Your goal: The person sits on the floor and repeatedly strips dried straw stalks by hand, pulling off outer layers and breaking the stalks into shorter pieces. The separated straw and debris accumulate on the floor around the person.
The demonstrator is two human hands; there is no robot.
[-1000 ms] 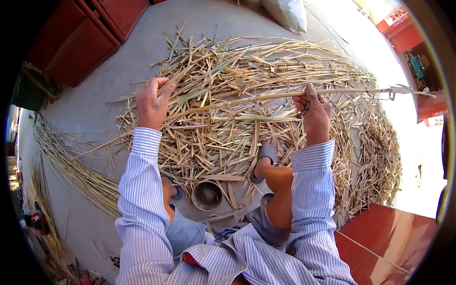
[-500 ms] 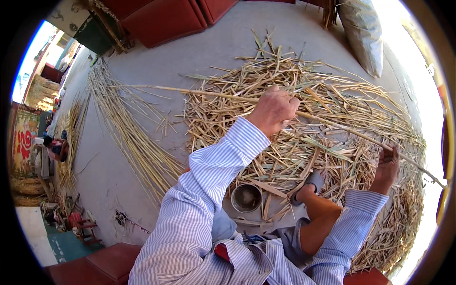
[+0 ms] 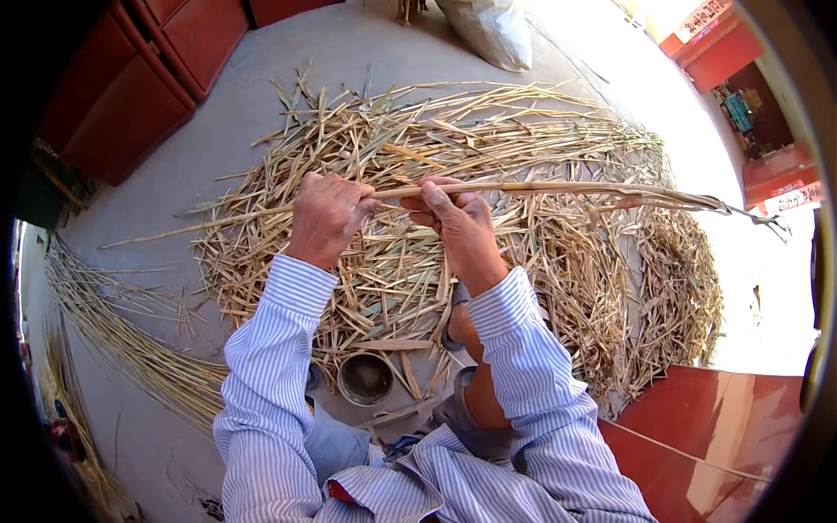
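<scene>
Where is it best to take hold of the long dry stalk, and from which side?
Grip the long dry stalk at its thick, bare middle, coming from above. It lies level over the straw pile, and the left hand and right hand pinch it there; its right end is thin and frayed.

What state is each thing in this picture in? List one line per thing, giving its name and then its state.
left hand: closed around the long stalk
right hand: gripping the long stalk, close beside the left hand
long stalk: lifted above the heap, roughly level, frayed at its far right end
heap of dry stalks: loose, scattered on the ground
small round tin: upright, open-topped
sack: lying at the heap's far edge
</scene>
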